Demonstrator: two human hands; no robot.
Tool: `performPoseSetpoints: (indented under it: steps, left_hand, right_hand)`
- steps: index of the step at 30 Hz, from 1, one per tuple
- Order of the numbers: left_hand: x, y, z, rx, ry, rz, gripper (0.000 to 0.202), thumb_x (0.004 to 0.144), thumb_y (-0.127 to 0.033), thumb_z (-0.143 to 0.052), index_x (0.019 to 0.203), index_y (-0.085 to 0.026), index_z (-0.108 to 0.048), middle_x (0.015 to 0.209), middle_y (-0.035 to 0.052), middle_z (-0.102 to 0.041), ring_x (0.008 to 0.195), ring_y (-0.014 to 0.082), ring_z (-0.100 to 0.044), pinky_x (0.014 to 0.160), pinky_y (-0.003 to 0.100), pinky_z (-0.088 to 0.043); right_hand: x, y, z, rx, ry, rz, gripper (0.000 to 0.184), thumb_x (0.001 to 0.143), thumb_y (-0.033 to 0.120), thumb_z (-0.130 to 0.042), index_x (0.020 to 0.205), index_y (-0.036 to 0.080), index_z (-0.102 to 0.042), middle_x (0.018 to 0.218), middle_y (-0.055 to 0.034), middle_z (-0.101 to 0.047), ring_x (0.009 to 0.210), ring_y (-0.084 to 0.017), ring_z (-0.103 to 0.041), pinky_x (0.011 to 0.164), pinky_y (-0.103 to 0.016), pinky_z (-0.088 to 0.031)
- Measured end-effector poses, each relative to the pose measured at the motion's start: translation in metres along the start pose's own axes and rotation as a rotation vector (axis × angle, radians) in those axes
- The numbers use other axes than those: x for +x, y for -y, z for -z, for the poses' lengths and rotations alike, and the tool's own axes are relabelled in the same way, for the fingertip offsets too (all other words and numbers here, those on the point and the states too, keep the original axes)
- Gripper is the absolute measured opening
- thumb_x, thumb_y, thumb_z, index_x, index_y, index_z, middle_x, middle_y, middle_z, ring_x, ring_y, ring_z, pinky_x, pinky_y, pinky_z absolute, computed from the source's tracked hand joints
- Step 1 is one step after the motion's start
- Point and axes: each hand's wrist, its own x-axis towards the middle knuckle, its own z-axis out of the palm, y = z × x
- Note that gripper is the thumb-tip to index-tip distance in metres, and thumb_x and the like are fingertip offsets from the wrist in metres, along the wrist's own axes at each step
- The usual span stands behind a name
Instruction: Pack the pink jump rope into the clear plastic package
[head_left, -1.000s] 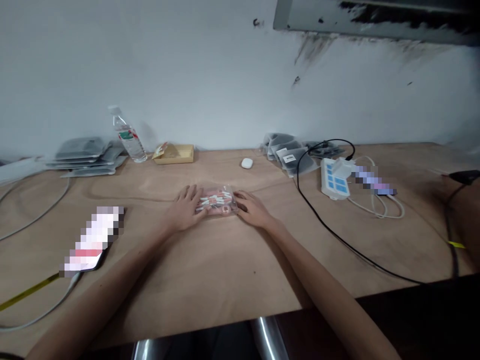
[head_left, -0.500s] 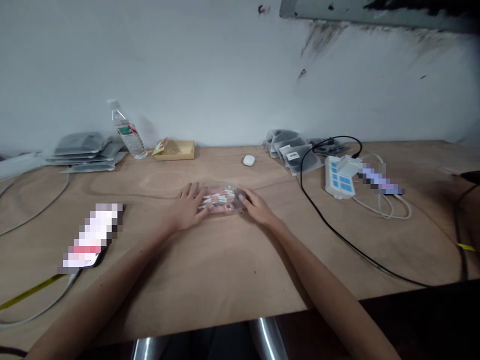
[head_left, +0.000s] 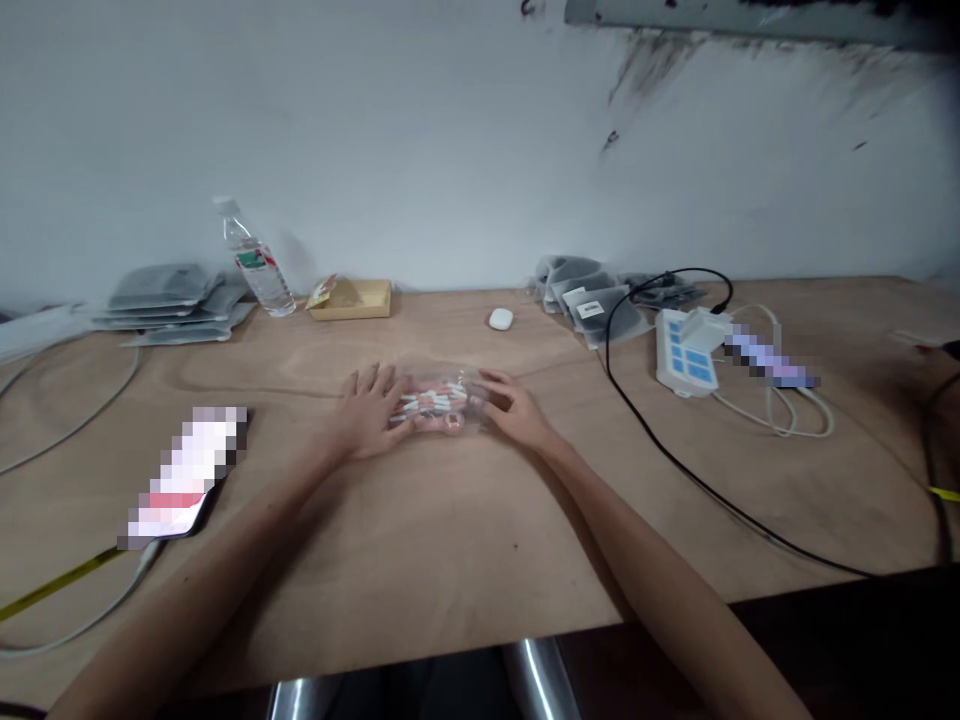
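Note:
A clear plastic bag [head_left: 435,398] lies flat on the wooden table, with several small white-and-pink pieces inside; their kind is too small to make out. Near its lower edge shows a round pinkish piece [head_left: 453,421]. My left hand [head_left: 367,415] rests palm down over the bag's left end, fingers spread and thumb along the lower edge. At the bag's right end, my right hand [head_left: 517,410] touches the plastic with its fingertips, and a gap shows between the fingers and thumb. The undersides of both hands are hidden.
Left are a phone [head_left: 184,475], stacked grey packets [head_left: 169,300], and a tilted water bottle [head_left: 259,262] beside a shallow yellow box [head_left: 360,300]. A white case [head_left: 501,319], more grey packets [head_left: 592,305], a power strip [head_left: 686,360] and a black cable [head_left: 660,450] lie beyond and right.
The fingers and thumb of my right hand have moved farther apart at the bag's right end. My left hand stays nearly in place. The view has shifted slightly.

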Motion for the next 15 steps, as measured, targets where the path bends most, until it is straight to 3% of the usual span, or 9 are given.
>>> performPoseSetpoints:
  steps: [6, 10, 15]
  left_hand:
    - [0.001, -0.010, -0.012, -0.007, -0.085, -0.075, 0.095, 0.088, -0.079, -0.039, 0.147, -0.005, -0.041, 0.157, 0.0278, -0.037, 0.148, 0.0443, -0.029, 0.120, 0.061, -0.018]
    - [0.001, -0.011, -0.015, 0.005, -0.071, -0.095, 0.096, 0.089, -0.081, -0.036, 0.149, -0.008, -0.041, 0.157, 0.0275, -0.036, 0.146, 0.0465, -0.030, 0.117, 0.064, -0.020]
    - [0.002, -0.012, -0.009, 0.007, -0.059, -0.102, 0.095, 0.084, -0.084, -0.044, 0.150, -0.015, -0.043, 0.156, 0.0238, -0.039, 0.144, 0.0452, -0.034, 0.116, 0.064, -0.022]
  right_hand:
    - [0.000, 0.002, 0.000, 0.019, 0.018, -0.032, 0.029, 0.083, 0.043, -0.077, 0.107, 0.026, -0.080, 0.138, -0.0113, -0.062, 0.127, -0.030, -0.059, 0.111, -0.050, -0.043]
    - [0.001, 0.001, -0.003, 0.076, 0.044, -0.114, 0.025, 0.083, 0.044, -0.078, 0.099, 0.026, -0.082, 0.138, -0.0113, -0.063, 0.124, -0.030, -0.061, 0.107, -0.049, -0.046]
    - [0.002, 0.005, -0.004, 0.187, 0.079, -0.153, 0.028, 0.080, 0.048, -0.079, 0.094, 0.024, -0.082, 0.136, -0.0111, -0.065, 0.125, -0.030, -0.061, 0.110, -0.048, -0.044]
